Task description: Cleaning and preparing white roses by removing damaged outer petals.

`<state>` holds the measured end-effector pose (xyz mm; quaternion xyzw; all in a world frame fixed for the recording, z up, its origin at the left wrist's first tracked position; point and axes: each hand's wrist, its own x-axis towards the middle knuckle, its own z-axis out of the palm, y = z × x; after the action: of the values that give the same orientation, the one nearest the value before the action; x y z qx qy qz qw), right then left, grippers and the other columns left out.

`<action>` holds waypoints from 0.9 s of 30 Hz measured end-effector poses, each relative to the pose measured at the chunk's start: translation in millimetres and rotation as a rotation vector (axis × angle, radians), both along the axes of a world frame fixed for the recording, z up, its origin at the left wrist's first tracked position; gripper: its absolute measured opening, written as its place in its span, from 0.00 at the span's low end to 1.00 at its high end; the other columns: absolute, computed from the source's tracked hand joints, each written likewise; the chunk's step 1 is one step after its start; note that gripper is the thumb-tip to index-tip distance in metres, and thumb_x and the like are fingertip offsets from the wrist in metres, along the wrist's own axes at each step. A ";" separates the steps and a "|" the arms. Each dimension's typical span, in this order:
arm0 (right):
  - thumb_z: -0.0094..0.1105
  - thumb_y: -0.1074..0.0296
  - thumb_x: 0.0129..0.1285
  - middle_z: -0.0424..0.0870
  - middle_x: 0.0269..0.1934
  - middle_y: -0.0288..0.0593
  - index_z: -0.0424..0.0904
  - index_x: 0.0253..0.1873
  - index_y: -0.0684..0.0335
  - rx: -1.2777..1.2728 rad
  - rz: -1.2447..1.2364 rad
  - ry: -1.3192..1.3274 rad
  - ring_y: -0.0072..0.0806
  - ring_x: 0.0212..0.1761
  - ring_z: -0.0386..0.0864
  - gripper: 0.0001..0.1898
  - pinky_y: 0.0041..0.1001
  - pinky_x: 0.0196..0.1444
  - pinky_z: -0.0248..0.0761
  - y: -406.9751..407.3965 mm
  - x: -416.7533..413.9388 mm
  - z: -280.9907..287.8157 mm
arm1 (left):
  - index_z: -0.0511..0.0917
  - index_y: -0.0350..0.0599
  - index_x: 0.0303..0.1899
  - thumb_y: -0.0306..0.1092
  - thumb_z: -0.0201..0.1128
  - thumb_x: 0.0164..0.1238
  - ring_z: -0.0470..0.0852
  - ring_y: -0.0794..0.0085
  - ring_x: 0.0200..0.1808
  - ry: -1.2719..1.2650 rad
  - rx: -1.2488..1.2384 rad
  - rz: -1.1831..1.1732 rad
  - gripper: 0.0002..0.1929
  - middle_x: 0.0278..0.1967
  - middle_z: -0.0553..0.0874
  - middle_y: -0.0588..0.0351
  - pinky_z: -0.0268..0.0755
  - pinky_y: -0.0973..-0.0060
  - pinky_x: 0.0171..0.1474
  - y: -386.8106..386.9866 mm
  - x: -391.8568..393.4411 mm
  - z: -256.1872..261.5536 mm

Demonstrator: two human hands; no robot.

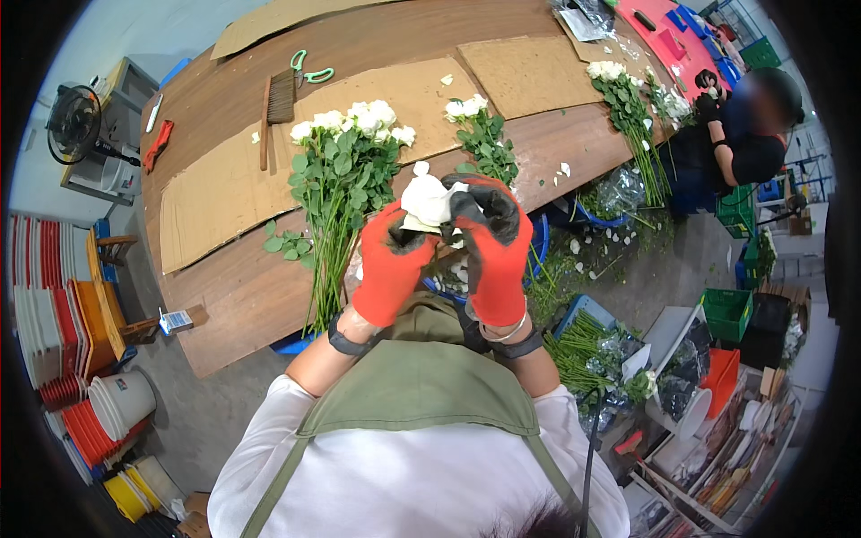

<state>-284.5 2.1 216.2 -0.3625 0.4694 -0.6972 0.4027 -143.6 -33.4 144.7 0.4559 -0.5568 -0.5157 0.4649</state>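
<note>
Both my hands, in red work gloves with dark palms, are raised over the near table edge around a white rose bloom (428,199). My left hand (398,259) grips the bloom low down on its left side. The fingers of my right hand (494,235) pinch pale petals at its right side; how much they hold is partly hidden. A bunch of white roses (346,161) with long green stems lies on the table (249,316) left of my hands. A smaller white rose bunch (485,138) lies just beyond them.
Cardboard sheets (222,202) cover parts of the table. A brush (279,101) and green-handled scissors (311,70) lie at the far side. A co-worker (746,134) handles flowers at the right. Cut stems (582,346) fill a crate beside me; blue tubs (541,235) stand below the table edge.
</note>
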 end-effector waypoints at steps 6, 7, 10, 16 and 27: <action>0.62 0.82 0.65 0.86 0.56 0.45 0.81 0.59 0.69 0.009 -0.161 -0.046 0.29 0.59 0.82 0.17 0.29 0.65 0.73 -1.6 -15.0 -31.4 | 0.85 0.35 0.50 0.22 0.72 0.60 0.86 0.76 0.44 0.288 0.213 -0.089 0.15 0.41 0.89 0.56 0.79 0.75 0.50 -0.9 -2.0 46.3; 0.62 0.83 0.64 0.86 0.56 0.45 0.81 0.59 0.68 0.059 -0.221 -0.082 0.30 0.60 0.81 0.18 0.29 0.65 0.73 0.7 -12.0 -20.1 | 0.85 0.35 0.50 0.22 0.72 0.60 0.86 0.76 0.44 0.289 0.212 -0.084 0.15 0.41 0.89 0.56 0.79 0.75 0.50 -4.9 -1.7 41.9; 0.65 0.84 0.63 0.85 0.55 0.45 0.81 0.59 0.67 -0.015 -0.213 0.060 0.31 0.61 0.81 0.19 0.30 0.66 0.73 5.5 -0.6 -8.0 | 0.82 0.36 0.44 0.20 0.71 0.60 0.82 0.80 0.38 0.178 -0.008 -0.015 0.11 0.36 0.86 0.59 0.76 0.77 0.45 -13.2 -1.8 30.0; 0.82 0.75 0.52 0.85 0.56 0.43 0.84 0.55 0.63 -0.067 -0.225 0.584 0.42 0.61 0.79 0.24 0.41 0.65 0.70 3.0 15.4 -0.3 | 0.77 0.37 0.40 0.19 0.71 0.59 0.75 0.83 0.36 0.135 -0.081 -0.011 0.12 0.32 0.80 0.62 0.72 0.78 0.40 -11.8 -2.8 23.9; 0.66 0.82 0.65 0.85 0.55 0.38 0.83 0.56 0.65 0.021 -0.267 -0.085 0.26 0.57 0.81 0.16 0.27 0.62 0.73 7.8 17.1 -29.1 | 0.82 0.34 0.45 0.21 0.71 0.62 0.83 0.80 0.39 0.328 0.137 -0.002 0.11 0.38 0.88 0.59 0.76 0.78 0.43 -3.6 -6.3 39.9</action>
<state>-267.4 10.0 187.1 -0.2627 0.5033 -0.7545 0.3294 -149.9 -37.0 184.5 0.3955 -0.4378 -0.6203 0.5169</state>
